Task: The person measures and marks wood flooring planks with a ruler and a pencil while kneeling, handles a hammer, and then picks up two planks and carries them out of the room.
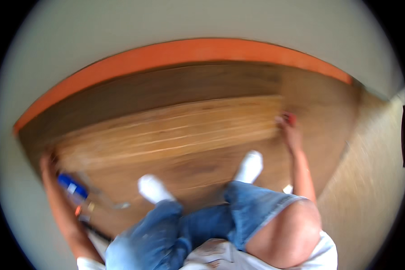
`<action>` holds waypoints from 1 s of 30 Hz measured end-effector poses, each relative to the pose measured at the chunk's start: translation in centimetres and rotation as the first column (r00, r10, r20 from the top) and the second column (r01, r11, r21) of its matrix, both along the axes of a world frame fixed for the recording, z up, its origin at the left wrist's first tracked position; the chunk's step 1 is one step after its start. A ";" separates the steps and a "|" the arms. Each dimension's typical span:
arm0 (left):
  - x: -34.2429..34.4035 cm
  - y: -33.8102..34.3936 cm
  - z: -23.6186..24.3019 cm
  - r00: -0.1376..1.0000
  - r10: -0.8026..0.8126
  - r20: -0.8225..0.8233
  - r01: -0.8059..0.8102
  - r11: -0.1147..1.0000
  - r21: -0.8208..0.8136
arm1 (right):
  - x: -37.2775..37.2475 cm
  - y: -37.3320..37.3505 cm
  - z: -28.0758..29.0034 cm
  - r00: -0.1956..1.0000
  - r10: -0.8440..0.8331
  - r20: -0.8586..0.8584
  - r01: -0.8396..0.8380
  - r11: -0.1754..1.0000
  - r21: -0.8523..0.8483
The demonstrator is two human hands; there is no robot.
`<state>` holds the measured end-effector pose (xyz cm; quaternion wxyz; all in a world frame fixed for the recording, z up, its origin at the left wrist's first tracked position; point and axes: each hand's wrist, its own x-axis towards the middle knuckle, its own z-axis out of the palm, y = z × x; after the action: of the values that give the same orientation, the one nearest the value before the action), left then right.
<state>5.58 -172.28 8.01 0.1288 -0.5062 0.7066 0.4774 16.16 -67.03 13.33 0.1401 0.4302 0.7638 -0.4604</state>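
Note:
A long, light wooden board [175, 130] stretches across the picture in front of my feet, pale lines running along its length. My left hand [48, 164] is closed at its left end, the fingers blurred. At the other end, my right hand [289, 127] is closed around a small red object [290, 119] whose kind I cannot make out. Its fingertips are close to the board's end, and blur hides whether they touch it.
A blue cylindrical thing [72, 185] and several small items lie by my left forearm. Beyond the board runs a dark brown band [166, 85], backed by an orange strip [202, 49] along the pale wall [202, 20]. My white-socked feet [154, 188] rest on the brown surface [193, 173].

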 end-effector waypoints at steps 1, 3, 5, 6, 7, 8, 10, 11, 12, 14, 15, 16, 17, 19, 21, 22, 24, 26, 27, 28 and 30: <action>-0.7 3.8 -1.1 0.999 -0.035 0.017 0.035 0.999 0.001 | 0.2 0.9 1.4 0.999 0.052 0.006 -0.052 0.998 0.032; -2.4 10.7 -1.7 0.997 -0.072 -0.006 0.072 0.997 -0.008 | 0.1 2.9 2.7 0.988 0.153 -0.003 -0.152 0.985 0.086; -4.8 15.2 -0.3 0.994 -0.072 -0.077 0.067 0.996 -0.060 | -0.4 4.7 2.9 0.970 0.243 -0.008 -0.240 0.961 0.139; -5.6 17.3 0.3 0.991 -0.072 -0.113 0.063 0.995 -0.078 | -0.9 5.2 2.7 0.961 0.277 -0.001 -0.274 0.949 0.154; -5.6 15.9 1.8 0.995 0.001 -0.096 -0.009 0.997 -0.077 | -1.5 5.5 2.1 0.948 0.319 -0.008 -0.315 0.939 0.140; -5.7 16.3 2.4 0.994 0.016 -0.104 -0.026 0.996 -0.086 | -2.3 5.4 1.9 0.944 0.329 0.003 -0.328 0.942 0.071; -5.5 17.8 3.6 0.992 0.046 -0.114 -0.056 0.995 -0.085 | -3.7 6.5 1.7 0.893 0.431 0.132 -0.442 0.893 0.078; -5.2 17.9 3.7 0.990 0.052 -0.131 -0.063 0.995 -0.083 | -4.2 6.9 1.7 0.860 0.470 0.200 -0.493 0.866 0.082; -5.0 18.0 3.7 0.987 0.054 -0.149 -0.067 0.995 -0.081 | -3.8 6.4 0.5 0.946 0.321 0.040 -0.324 0.942 0.086; -5.0 18.3 3.5 0.987 0.053 -0.154 -0.067 0.994 -0.087 | -3.9 7.3 0.1 0.941 0.335 0.045 -0.338 0.935 0.112; -5.1 18.5 3.4 0.989 0.051 -0.142 -0.065 0.993 -0.096 | -3.9 7.9 -0.2 0.940 0.339 0.049 -0.342 0.931 0.126; -5.3 18.6 3.4 0.990 0.046 -0.130 -0.060 0.993 -0.106 | -3.9 8.3 -0.5 0.940 0.339 0.036 -0.340 0.931 0.132; -5.3 18.2 3.2 0.991 0.045 -0.128 -0.059 0.992 -0.110 | -3.9 8.4 -0.7 0.940 0.340 0.024 -0.340 0.931 0.136; -5.1 17.4 3.1 0.991 0.039 -0.125 -0.054 0.991 -0.121 | -4.1 9.4 -1.2 0.918 0.394 0.045 -0.396 0.909 0.128; -5.5 18.2 3.3 0.995 0.048 -0.090 -0.058 0.992 -0.110 | -4.6 11.1 -0.7 0.864 0.489 0.121 -0.502 0.857 0.120; -5.7 18.5 3.4 0.996 0.052 -0.072 -0.059 0.993 -0.105 | -4.3 11.5 -0.8 0.869 0.481 0.111 -0.493 0.860 0.132; -5.5 19.0 4.2 0.995 0.048 -0.091 -0.057 0.994 -0.097 | -4.6 10.4 -0.6 0.877 0.472 0.090 -0.481 0.865 0.146; -5.6 19.4 4.6 0.994 0.050 -0.099 -0.058 0.995 -0.076 | -3.9 10.6 -1.6 0.905 0.425 0.032 -0.424 0.889 0.174; -5.8 19.5 4.8 0.994 0.054 -0.096 -0.060 0.997 -0.059 | -3.6 10.7 -1.9 0.916 0.401 0.002 -0.394 0.900 0.188; -5.9 19.7 4.9 0.994 0.057 -0.093 -0.061 0.997 -0.041 | -3.4 10.9 -1.9 0.918 0.396 0.005 -0.389 0.900 0.198; -5.9 19.5 5.0 0.995 0.043 -0.091 -0.049 0.997 -0.059 | -3.4 10.7 -1.9 0.921 0.390 0.009 -0.383 0.900 0.209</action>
<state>-0.27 -152.78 13.04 0.0704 -0.5042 0.7141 0.4805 12.76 -56.38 11.38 0.1706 0.2745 0.8798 -0.3486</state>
